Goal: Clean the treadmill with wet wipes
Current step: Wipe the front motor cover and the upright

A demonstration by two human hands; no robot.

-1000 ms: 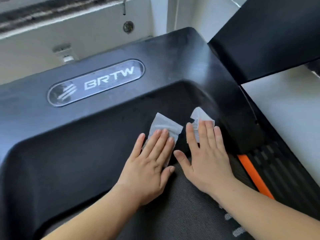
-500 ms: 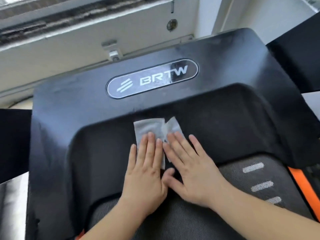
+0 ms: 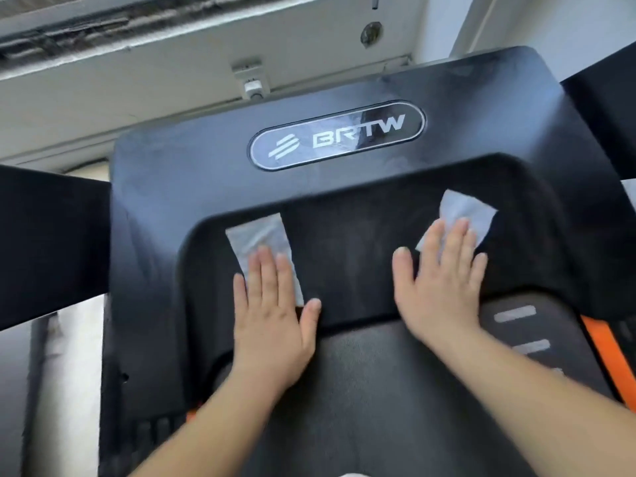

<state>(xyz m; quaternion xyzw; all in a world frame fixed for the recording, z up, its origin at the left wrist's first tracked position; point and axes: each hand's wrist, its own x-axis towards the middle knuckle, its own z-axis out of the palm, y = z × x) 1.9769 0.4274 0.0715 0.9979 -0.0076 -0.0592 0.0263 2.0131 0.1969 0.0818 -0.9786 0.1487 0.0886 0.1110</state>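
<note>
Far left of frame, mid height: a black panel [image 3: 51, 242] juts in, with pale floor [image 3: 69, 373] below it, blurred. Upper left: off-white wall [image 3: 137, 98] with a grimy ledge [image 3: 69, 39] along the top edge. The treadmill [image 3: 192, 173] fills the centre, seen from above its front end; its black hood spans most of the frame width and looks dull and streaky. The left wipe [image 3: 258, 235] lies flat on the hood's inner slope, left of centre, a long pale strip running from the slope's upper rim down toward the belt. The left hand [image 3: 272, 321] lies flat on the wipe's lower half: fingers straight and close together, thumb out to the right on bare hood, nothing grasped, palm pressing down. Upper centre: a small latch [image 3: 253, 80] on the wall just beyond the hood, and a round fitting [image 3: 371, 32] further right and higher. Centre top of hood: a glossy oval logo plate [image 3: 337, 134] reading BRTW. Lower centre: the dark belt [image 3: 378, 390] runs out from under the hood's edge, between the two forearms. The right hand [image 3: 437, 294] is flat on the slope right of centre, fingers straight and slightly spread, thumb out to the left. Its fingertips cover the near edge of the right wipe [image 3: 464, 210], which is crumpled and angled. No grasp here either; the hand presses. The two wipes are well apart. Right of the hand: pale dashes [image 3: 516, 313] on the belt, then an orange strip [image 3: 605, 356] at the belt's right side. Far right, upper: a second black panel [image 3: 609, 115].
</note>
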